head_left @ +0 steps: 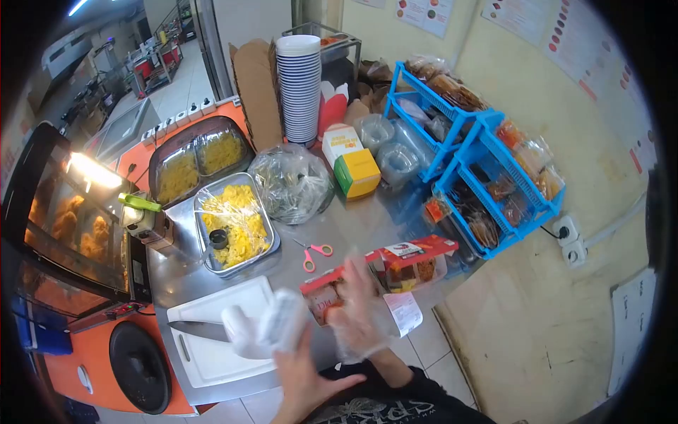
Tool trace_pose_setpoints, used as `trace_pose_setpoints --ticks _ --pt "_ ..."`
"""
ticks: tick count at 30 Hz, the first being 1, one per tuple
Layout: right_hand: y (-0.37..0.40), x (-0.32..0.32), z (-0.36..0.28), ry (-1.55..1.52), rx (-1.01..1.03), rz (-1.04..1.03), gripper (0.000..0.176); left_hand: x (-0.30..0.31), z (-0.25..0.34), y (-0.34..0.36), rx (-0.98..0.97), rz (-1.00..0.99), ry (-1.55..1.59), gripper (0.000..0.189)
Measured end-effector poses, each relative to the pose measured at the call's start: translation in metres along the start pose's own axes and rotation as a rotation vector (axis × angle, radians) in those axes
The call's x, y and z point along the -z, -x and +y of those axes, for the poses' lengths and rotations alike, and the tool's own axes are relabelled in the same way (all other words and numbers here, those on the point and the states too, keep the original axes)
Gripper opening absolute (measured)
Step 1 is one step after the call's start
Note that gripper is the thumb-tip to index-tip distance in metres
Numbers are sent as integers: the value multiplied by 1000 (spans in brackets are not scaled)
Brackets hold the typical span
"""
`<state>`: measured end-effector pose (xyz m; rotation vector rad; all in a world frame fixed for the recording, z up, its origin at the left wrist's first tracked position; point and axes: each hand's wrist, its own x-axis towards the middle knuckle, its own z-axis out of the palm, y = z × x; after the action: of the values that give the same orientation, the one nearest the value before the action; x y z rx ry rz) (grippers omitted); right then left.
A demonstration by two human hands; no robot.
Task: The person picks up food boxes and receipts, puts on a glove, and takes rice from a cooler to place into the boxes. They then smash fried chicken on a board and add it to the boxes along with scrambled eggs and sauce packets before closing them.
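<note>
My left hand (304, 378) is low in the middle, its thumb stretched to the right and its fingers round a blurred white bundle (279, 325) above the white cutting board (219, 300). What the bundle is cannot be made out. A clear plastic glove covers my right hand (357, 318), which is raised with its fingers apart and smeared by motion. Behind it, two red-edged boxes (413, 258) with food inside stand side by side, the left one partly hidden. A knife (201, 330) lies on the board. Pink-handled scissors (313, 256) lie beyond the boxes.
Behind the board stands a tray of yellow food (236, 222) under film. A tall stack of cups (298, 92), a plastic bag (289, 184) and a yellow-green box (358, 174) are farther back. Blue racks (487, 191) stand right, a lit food warmer (78, 233) left.
</note>
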<state>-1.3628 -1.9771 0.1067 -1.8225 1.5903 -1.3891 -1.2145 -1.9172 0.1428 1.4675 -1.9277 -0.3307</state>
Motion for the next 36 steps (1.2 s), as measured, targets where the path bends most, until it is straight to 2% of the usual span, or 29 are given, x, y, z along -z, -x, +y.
trace_pose_setpoints --ticks 1,2,4,5,7,8,9,11,12,13,14,15,16,17,18,19,20,21,22,23,25,27,29,30,31,32,33,35,36 --pt "-4 -12 -7 -93 -25 34 83 -15 -2 7 -45 -132 101 56" --pt "-8 -18 -7 -92 -15 48 83 -31 -26 20 -61 -126 100 56" --pt "-20 -32 0 -863 -458 83 97 -57 -83 41 368 -216 412 70" --pt "-16 -42 0 -867 -453 97 97 -54 -75 32 355 -221 408 70" --pt "-9 -59 -1 -493 -434 98 92 -44 -36 3 241 309 217 68" --pt "-11 -52 -23 -487 -458 -25 81 -42 -18 -5 178 405 169 62" --pt "-6 -64 -24 -488 -460 -20 81 -45 -26 -11 173 401 169 62" --pt "22 -89 -23 -412 -44 77 74 -46 -59 -24 225 418 36 60" --pt "33 -87 -21 -418 -58 72 74 -31 -57 -43 241 410 145 59" --pt "44 -79 -18 -626 -129 -164 69 -30 -76 -40 244 399 133 59" --pt "49 -70 -15 -833 -187 -392 64 -35 -104 -42 110 362 -52 59" --pt "45 -41 -5 -824 -180 -538 55 -38 -133 -51 -28 334 -228 59" --pt "42 -1 6 -803 -176 -698 47 -33 -164 -64 201 383 -238 62" --pt "43 29 16 -796 -607 -667 47 -25 -195 -72 441 428 -242 66" --pt "44 52 24 -758 -1038 -612 47 -20 -226 -75 369 440 -267 71" --pt "59 48 49 -444 -834 -340 47 -17 -245 -75 288 447 -296 75" --pt "73 32 82 -146 -617 -61 47 -7 -237 -80 229 468 -396 78" --pt "75 15 105 -152 -627 -48 47 12 -220 -83 168 482 -498 81" --pt "79 1 123 82 -478 132 48 22 -180 -89 198 597 -481 71" --pt "84 -8 134 315 -318 298 50 24 -162 -79 205 585 -484 71" --pt "93 -20 141 257 -331 294 51 25 -138 -66 153 622 -246 60" --pt "95 -26 140 193 -324 311 52 11 -120 -37 98 259 -110 52" --pt "101 -24 137 21 -629 214 50 -6 -100 -8 259 -66 -55 53" --pt "98 -33 146 21 -631 218 50 -14 -95 1 293 -90 -12 53" --pt "92 -45 159 206 -706 118 50 -21 -91 8 329 -118 32 53" --pt "88 -50 162 392 -777 11 49 -21 -85 10 365 -158 65 63" --pt "91 -51 162 393 -782 8 49 -26 -89 18 368 -163 64 63" --pt "86 -54 157 236 -596 198 46 -36 -96 26 266 -56 126 81" --pt "81 -52 153 233 -595 197 46 -36 -91 30 407 -139 228 93"
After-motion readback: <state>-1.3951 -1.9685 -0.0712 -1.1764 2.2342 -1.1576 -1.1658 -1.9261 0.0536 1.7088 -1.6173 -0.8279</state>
